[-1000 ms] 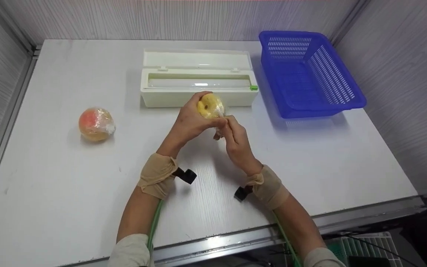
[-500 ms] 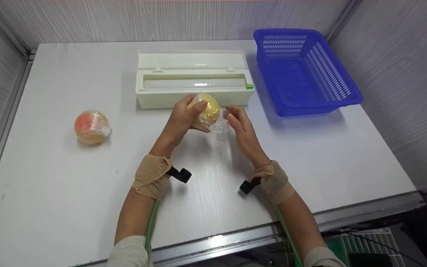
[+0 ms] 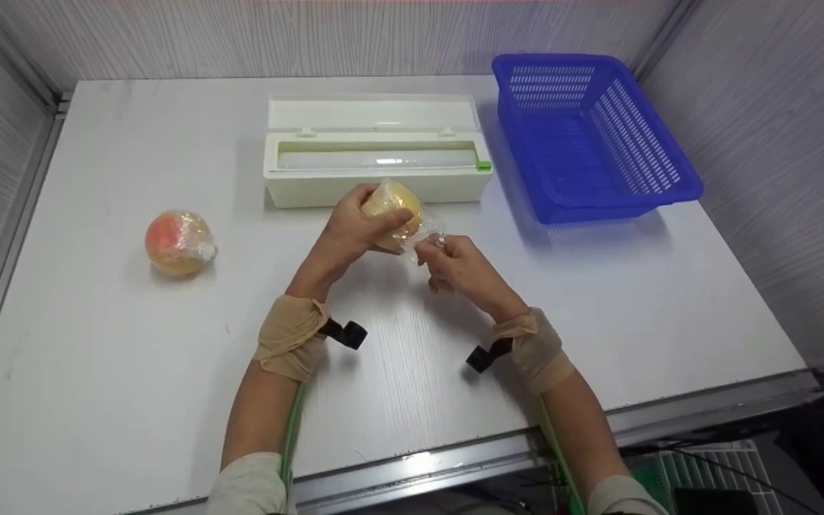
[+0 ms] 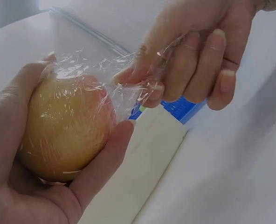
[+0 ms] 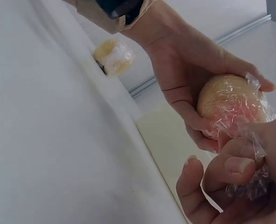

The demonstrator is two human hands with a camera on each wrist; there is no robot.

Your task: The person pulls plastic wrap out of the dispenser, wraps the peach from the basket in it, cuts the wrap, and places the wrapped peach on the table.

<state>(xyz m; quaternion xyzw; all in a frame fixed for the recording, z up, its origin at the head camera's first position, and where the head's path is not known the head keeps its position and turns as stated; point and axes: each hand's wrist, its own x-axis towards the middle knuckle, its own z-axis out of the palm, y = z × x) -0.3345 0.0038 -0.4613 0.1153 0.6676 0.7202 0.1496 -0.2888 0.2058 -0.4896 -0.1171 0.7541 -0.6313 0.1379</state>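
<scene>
My left hand (image 3: 355,222) grips a yellow peach (image 4: 65,126) with a pink blush, its thumb across the near side. Clear cling film (image 4: 124,79) covers the fruit and gathers into a loose, crinkled tail on the right. Thumb and forefinger of my right hand (image 3: 458,268) pinch that tail, pulling it out from the peach. In the right wrist view, part of the film bunches among the right fingers. A second peach (image 3: 180,243), red and yellow and wrapped in film, lies on the table to the left.
A white cling film dispenser (image 3: 376,189) with its lid raised stands behind the hands, a roll (image 3: 376,159) inside and a green slider (image 3: 483,165) at its right end. A blue plastic basket (image 3: 598,204) sits at the back right. A metal edge (image 3: 419,468) runs along the table's front.
The peach has turned in my left hand, its dimple no longer facing up. My right hand opened off the film, then moved back and pinched the loose tail.
</scene>
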